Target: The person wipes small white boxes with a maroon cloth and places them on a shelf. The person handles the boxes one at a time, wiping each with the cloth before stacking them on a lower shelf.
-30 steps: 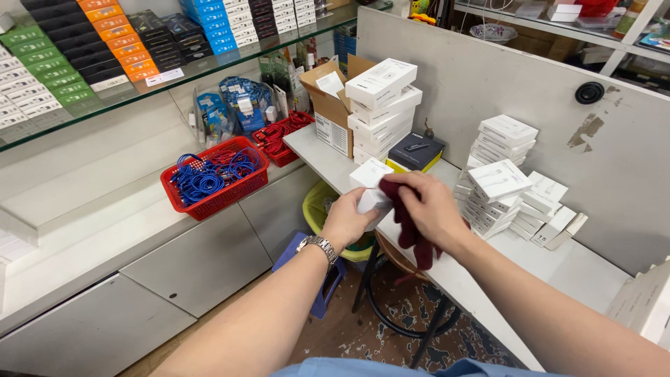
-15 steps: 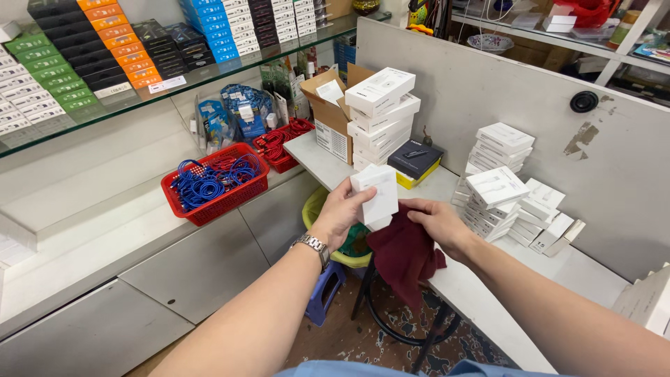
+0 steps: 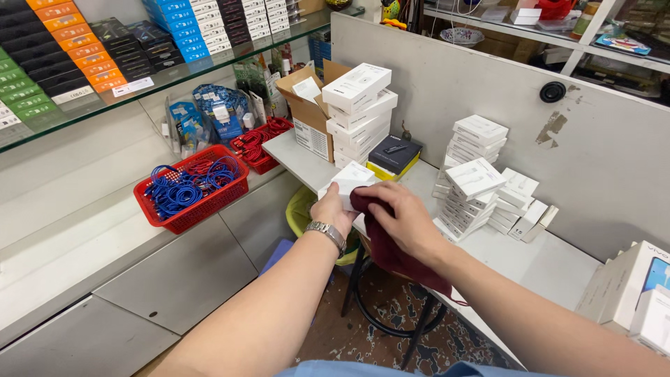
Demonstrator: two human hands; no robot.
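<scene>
A red basket [image 3: 192, 209] of blue cables [image 3: 183, 188] sits on a grey ledge at left. Above it, a glass shelf [image 3: 139, 80] carries rows of orange, green, black and blue packs. On the white table [image 3: 551, 262] stand an open cardboard box [image 3: 307, 115], stacks of white boxes [image 3: 359, 112] and a flat black box [image 3: 395, 153]. A grey partition [image 3: 488, 84] rises behind the table.

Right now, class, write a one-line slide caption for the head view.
Left hand holds a white box while right hand wipes it with a maroon cloth.
</scene>
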